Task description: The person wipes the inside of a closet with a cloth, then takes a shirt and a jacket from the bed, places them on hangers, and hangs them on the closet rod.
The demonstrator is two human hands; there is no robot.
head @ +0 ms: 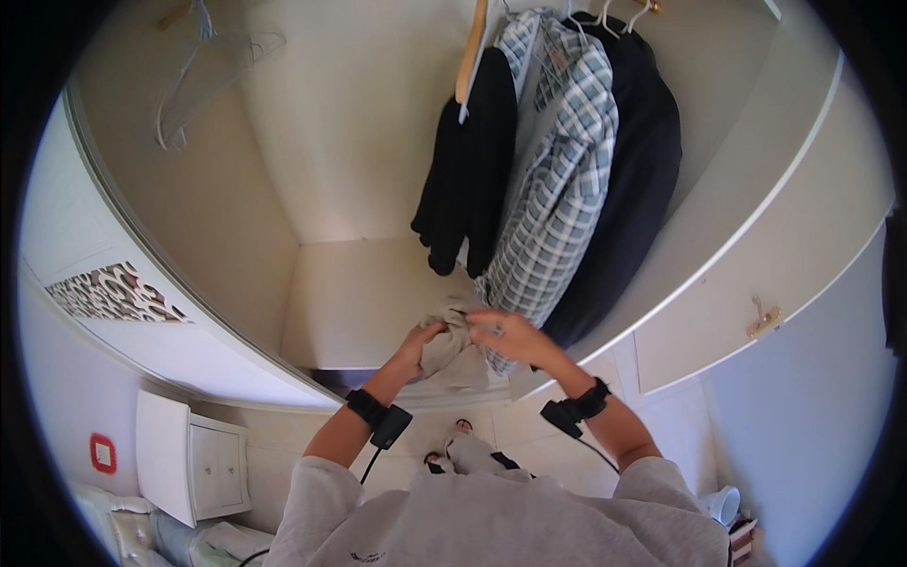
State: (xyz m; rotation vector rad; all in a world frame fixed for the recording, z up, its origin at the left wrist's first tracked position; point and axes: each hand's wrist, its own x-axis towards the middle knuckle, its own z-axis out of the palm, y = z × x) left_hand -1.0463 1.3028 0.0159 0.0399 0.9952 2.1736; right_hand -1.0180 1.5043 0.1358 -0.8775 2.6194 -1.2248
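A crumpled beige cloth (453, 351), perhaps a garment, hangs in front of me at the wardrobe's lower front edge. My left hand (418, 349) grips its left side, with the thumb on top. At the cloth's upper right is my right hand (516, 339), its fingers reaching to the fabric; whether they pinch it is hard to tell. Just behind that hand hangs a blue-and-white checked shirt (560, 191). A black garment (471, 170) is to its left, and a dark navy garment (638, 177) to its right.
Clothes hangers (205, 78) hang at the upper left inside the wardrobe (333, 305). Its right door (737, 283) stands open, with a handle (764, 317). A carved panel (117, 292) is on the left door. Behind me are a white cabinet (216, 464) and a bucket (723, 504).
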